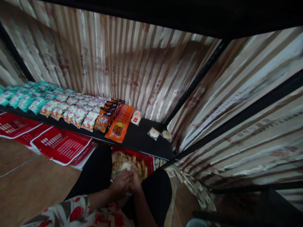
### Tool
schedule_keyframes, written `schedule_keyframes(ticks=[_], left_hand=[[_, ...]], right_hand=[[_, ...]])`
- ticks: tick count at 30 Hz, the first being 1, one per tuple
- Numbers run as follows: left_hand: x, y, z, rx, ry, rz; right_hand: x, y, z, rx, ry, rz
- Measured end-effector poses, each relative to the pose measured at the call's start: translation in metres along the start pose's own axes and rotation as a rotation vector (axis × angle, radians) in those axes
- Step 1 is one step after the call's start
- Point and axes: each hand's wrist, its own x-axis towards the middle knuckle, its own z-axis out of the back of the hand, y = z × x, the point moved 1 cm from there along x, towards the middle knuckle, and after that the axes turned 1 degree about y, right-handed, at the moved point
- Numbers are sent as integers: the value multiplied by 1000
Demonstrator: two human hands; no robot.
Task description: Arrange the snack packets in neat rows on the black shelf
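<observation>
Over the red basket [151, 161] between my knees, my left hand [120, 183] and my right hand [135, 182] meet, fingers curled together. A pale round wrapped snack [126, 165] shows at their fingertips, gripped between the two hands. Their fingers hide its near edge. Inside the basket, below and around the hands, lie several yellowish stick-shaped packets [143, 168]. On the black shelf [139, 140] ahead are two similar round white packets, one flat near the right end [153, 133] and one beside it against the post [166, 135].
Rows of green-and-white bags [38, 104], white-and-orange bags [88, 120], orange-brown bags [102, 121] and an orange packet [120, 124] line the shelf, with a small white bag [136, 118] beside them. Red baskets [63, 143] stand below left. Black posts [196, 82] and striped curtain [142, 69] enclose the shelf.
</observation>
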Motion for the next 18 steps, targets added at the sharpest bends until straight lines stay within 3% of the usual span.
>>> schedule_keyframes(ticks=[5, 12, 18], left_hand=[[7, 3, 10, 105, -83, 90], [16, 5, 14, 39, -125, 124], [29, 7, 22, 20, -183, 259]], right_hand=[[-11, 34, 3, -82, -21, 92], [-11, 48, 5, -110, -97, 241], [3, 47, -7, 106, -121, 137]])
